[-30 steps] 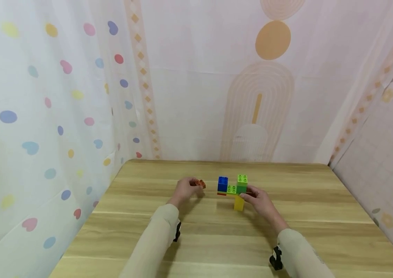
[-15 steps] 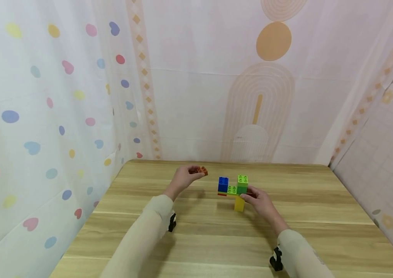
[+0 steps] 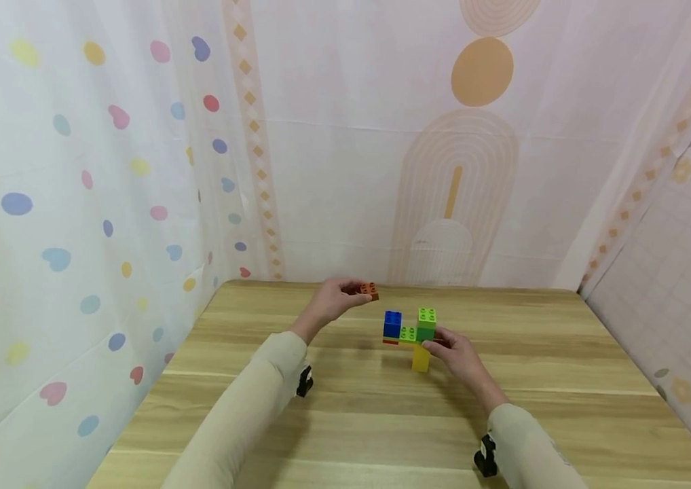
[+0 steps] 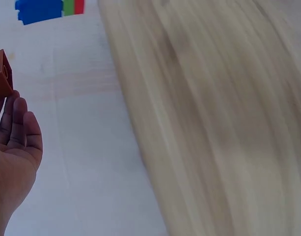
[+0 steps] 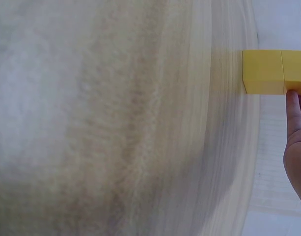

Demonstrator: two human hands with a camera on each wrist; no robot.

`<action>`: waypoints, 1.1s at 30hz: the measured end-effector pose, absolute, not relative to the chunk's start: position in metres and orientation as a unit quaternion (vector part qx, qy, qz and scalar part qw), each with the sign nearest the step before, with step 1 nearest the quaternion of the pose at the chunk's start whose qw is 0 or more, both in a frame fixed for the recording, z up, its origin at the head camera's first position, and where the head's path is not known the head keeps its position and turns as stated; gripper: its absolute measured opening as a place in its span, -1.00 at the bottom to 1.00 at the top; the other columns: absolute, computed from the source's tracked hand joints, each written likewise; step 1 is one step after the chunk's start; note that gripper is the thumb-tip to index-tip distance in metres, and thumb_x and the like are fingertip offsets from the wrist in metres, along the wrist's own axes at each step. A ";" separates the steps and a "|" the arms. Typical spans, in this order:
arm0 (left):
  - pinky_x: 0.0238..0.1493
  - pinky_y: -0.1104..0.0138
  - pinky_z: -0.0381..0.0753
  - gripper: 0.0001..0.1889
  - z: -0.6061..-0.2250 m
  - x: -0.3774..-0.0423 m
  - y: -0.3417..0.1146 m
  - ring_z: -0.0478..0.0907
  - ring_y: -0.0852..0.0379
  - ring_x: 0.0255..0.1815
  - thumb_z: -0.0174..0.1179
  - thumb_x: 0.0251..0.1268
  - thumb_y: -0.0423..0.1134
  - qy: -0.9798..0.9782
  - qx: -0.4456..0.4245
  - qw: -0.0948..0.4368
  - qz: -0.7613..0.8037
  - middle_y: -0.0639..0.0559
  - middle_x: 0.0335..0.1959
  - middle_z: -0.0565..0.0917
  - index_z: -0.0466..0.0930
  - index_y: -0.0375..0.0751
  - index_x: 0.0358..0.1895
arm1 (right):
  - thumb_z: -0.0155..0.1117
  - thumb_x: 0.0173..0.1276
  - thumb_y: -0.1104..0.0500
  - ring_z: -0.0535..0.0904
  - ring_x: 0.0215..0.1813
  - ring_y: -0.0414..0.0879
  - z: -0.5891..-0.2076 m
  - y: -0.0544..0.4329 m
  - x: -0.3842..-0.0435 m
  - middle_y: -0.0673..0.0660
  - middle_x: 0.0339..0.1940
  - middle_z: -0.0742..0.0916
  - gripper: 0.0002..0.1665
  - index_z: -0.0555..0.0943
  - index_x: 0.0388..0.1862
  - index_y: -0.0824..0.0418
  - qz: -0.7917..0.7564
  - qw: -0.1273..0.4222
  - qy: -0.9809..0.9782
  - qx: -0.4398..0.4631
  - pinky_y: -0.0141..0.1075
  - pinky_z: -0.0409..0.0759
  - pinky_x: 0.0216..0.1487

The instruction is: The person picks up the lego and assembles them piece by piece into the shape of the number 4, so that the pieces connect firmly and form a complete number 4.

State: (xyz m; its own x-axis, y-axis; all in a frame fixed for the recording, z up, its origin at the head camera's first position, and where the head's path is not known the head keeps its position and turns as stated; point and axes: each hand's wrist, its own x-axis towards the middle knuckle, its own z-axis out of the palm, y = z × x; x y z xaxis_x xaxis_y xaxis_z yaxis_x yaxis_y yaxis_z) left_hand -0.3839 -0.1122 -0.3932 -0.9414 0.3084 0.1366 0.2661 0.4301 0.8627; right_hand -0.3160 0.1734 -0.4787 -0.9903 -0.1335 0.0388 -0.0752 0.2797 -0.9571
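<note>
My left hand (image 3: 332, 302) pinches an orange-brown toy building brick (image 3: 370, 291) between thumb and fingers, raised behind and left of a brick structure. In the left wrist view the brick (image 4: 2, 76) shows its hollow underside. My right hand (image 3: 460, 354) holds the structure at its right side, thumb in front. A yellow column (image 3: 421, 358) forms its base, made of stacked yellow bricks (image 5: 263, 72). Across it lies a light green piece (image 3: 407, 333), with a blue brick (image 3: 391, 323) at the left end over a red one (image 3: 390, 341). Green bricks (image 3: 426, 324) rise on the right.
The wood-grain table (image 3: 358, 421) extends around both hands. A patterned curtain (image 3: 333, 190) hangs behind its far edge, and a dotted curtain (image 3: 101, 272) lines the left side. Black wrist cameras (image 3: 486, 455) sit under both sleeves.
My left hand has lifted the orange-brown brick and carried it away from me and rightward, nearer the structure. The right hand and structure have stayed in place.
</note>
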 end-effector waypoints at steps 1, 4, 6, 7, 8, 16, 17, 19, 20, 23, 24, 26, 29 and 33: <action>-0.06 0.10 0.59 -0.62 -0.391 -0.384 -0.111 0.58 0.06 -0.12 0.39 0.26 -0.07 0.845 0.175 0.023 0.505 0.02 -0.12 0.68 0.68 -0.13 0.09 | 0.28 0.44 0.02 0.56 0.17 0.03 -0.478 0.174 -0.316 0.18 0.13 0.66 -0.39 0.48 0.37 0.25 -0.597 0.024 0.799 -0.066 -0.06 0.52 0.20; -0.08 0.15 0.59 -0.59 -0.384 -0.382 -0.105 0.57 0.06 -0.12 0.39 0.26 -0.08 0.847 0.183 0.030 0.498 0.02 -0.12 0.68 0.67 -0.15 0.12 | 0.28 0.43 0.00 0.56 0.18 0.03 -0.478 0.174 -0.315 0.18 0.13 0.66 -0.38 0.47 0.38 0.25 -0.598 0.024 0.798 -0.069 -0.07 0.52 0.20; -0.11 0.19 0.59 -0.58 -0.380 -0.381 -0.102 0.56 0.06 -0.12 0.40 0.25 -0.09 0.849 0.187 0.034 0.492 0.01 -0.12 0.67 0.66 -0.18 0.13 | 0.29 0.43 0.00 0.56 0.17 0.03 -0.477 0.174 -0.315 0.18 0.13 0.66 -0.38 0.48 0.38 0.24 -0.597 0.024 0.799 -0.069 -0.08 0.52 0.20; -0.12 0.19 0.59 -0.57 -0.379 -0.380 -0.100 0.56 0.06 -0.12 0.40 0.25 -0.09 0.850 0.190 0.036 0.490 0.01 -0.12 0.67 0.66 -0.19 0.13 | 0.28 0.43 0.00 0.56 0.17 0.03 -0.477 0.174 -0.315 0.18 0.13 0.66 -0.38 0.48 0.38 0.24 -0.596 0.024 0.800 -0.068 -0.09 0.53 0.19; -0.11 0.18 0.59 -0.57 -0.378 -0.379 -0.098 0.55 0.05 -0.12 0.40 0.25 -0.10 0.850 0.193 0.039 0.489 0.00 -0.12 0.67 0.66 -0.20 0.13 | 0.28 0.43 0.00 0.56 0.17 0.03 -0.477 0.174 -0.315 0.18 0.13 0.66 -0.39 0.48 0.37 0.23 -0.595 0.024 0.801 -0.066 -0.09 0.53 0.19; -0.08 0.18 0.58 -0.55 -0.379 -0.376 -0.092 0.52 0.05 -0.04 0.36 0.27 -0.06 0.863 0.229 0.050 0.448 0.04 -0.06 0.64 0.64 -0.16 0.18 | 0.27 0.44 0.02 0.56 0.16 0.02 -0.477 0.175 -0.315 0.17 0.12 0.67 -0.41 0.49 0.36 0.23 -0.595 0.023 0.801 -0.067 -0.09 0.53 0.19; -0.09 0.17 0.58 -0.55 -0.380 -0.376 -0.091 0.52 0.06 -0.04 0.37 0.27 -0.06 0.863 0.231 0.049 0.446 0.04 -0.06 0.64 0.64 -0.16 0.18 | 0.27 0.44 0.01 0.56 0.17 0.02 -0.477 0.175 -0.315 0.17 0.12 0.66 -0.41 0.49 0.36 0.23 -0.595 0.023 0.800 -0.070 -0.09 0.53 0.19; -0.11 0.15 0.59 -0.56 -0.381 -0.375 -0.090 0.52 0.04 -0.07 0.37 0.27 -0.08 0.861 0.234 0.052 0.449 0.03 -0.06 0.65 0.65 -0.16 0.17 | 0.27 0.44 0.00 0.56 0.17 0.02 -0.477 0.174 -0.315 0.17 0.13 0.66 -0.40 0.49 0.37 0.24 -0.596 0.024 0.799 -0.072 -0.08 0.53 0.19; -0.11 0.13 0.60 -0.57 -0.381 -0.375 -0.090 0.53 0.04 -0.09 0.37 0.26 -0.09 0.860 0.234 0.055 0.451 0.03 -0.06 0.65 0.65 -0.15 0.16 | 0.28 0.44 0.00 0.56 0.17 0.02 -0.477 0.174 -0.315 0.18 0.13 0.66 -0.40 0.49 0.37 0.24 -0.598 0.024 0.798 -0.072 -0.08 0.53 0.19; -0.14 0.12 0.61 -0.59 -0.383 -0.374 -0.089 0.54 0.02 -0.15 0.39 0.24 -0.10 0.856 0.238 0.062 0.455 0.02 -0.10 0.67 0.68 -0.14 0.13 | 0.28 0.44 -0.01 0.56 0.16 0.02 -0.477 0.173 -0.315 0.18 0.13 0.66 -0.39 0.49 0.37 0.23 -0.598 0.025 0.798 -0.071 -0.07 0.52 0.19; -0.15 0.14 0.61 -0.59 -0.384 -0.374 -0.089 0.55 0.02 -0.15 0.39 0.24 -0.10 0.856 0.240 0.064 0.454 0.03 -0.10 0.67 0.68 -0.14 0.13 | 0.28 0.44 0.00 0.56 0.16 0.02 -0.477 0.173 -0.315 0.18 0.12 0.66 -0.40 0.49 0.37 0.23 -0.599 0.025 0.797 -0.069 -0.06 0.52 0.20; -0.16 0.16 0.61 -0.59 -0.385 -0.374 -0.089 0.54 0.02 -0.15 0.39 0.24 -0.08 0.857 0.243 0.068 0.450 0.04 -0.11 0.66 0.68 -0.14 0.12 | 0.28 0.44 0.00 0.56 0.16 0.02 -0.477 0.172 -0.315 0.18 0.12 0.66 -0.40 0.49 0.37 0.23 -0.598 0.024 0.798 -0.068 -0.06 0.52 0.19; -0.17 0.20 0.60 -0.59 -0.386 -0.373 -0.088 0.54 0.03 -0.14 0.39 0.23 -0.06 0.860 0.241 0.073 0.444 0.06 -0.12 0.67 0.68 -0.13 0.11 | 0.28 0.44 0.01 0.57 0.16 0.03 -0.478 0.172 -0.315 0.18 0.12 0.67 -0.41 0.49 0.36 0.23 -0.600 0.023 0.797 -0.067 -0.06 0.52 0.19; -0.16 0.18 0.61 -0.59 -0.388 -0.370 -0.087 0.54 0.04 -0.14 0.40 0.24 -0.05 0.861 0.233 0.080 0.445 0.07 -0.13 0.68 0.69 -0.13 0.10 | 0.27 0.45 0.02 0.57 0.16 0.03 -0.478 0.172 -0.316 0.19 0.11 0.67 -0.42 0.50 0.36 0.24 -0.599 0.020 0.798 -0.071 -0.07 0.53 0.18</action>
State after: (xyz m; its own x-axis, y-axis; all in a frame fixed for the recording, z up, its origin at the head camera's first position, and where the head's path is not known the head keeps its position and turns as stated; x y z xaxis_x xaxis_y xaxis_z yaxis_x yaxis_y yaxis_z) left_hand -0.3702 -0.0873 -0.3879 -0.8788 0.4721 0.0689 0.3293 0.4957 0.8037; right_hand -0.3156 0.1716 -0.4780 -0.9891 -0.1374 0.0523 -0.0886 0.2731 -0.9579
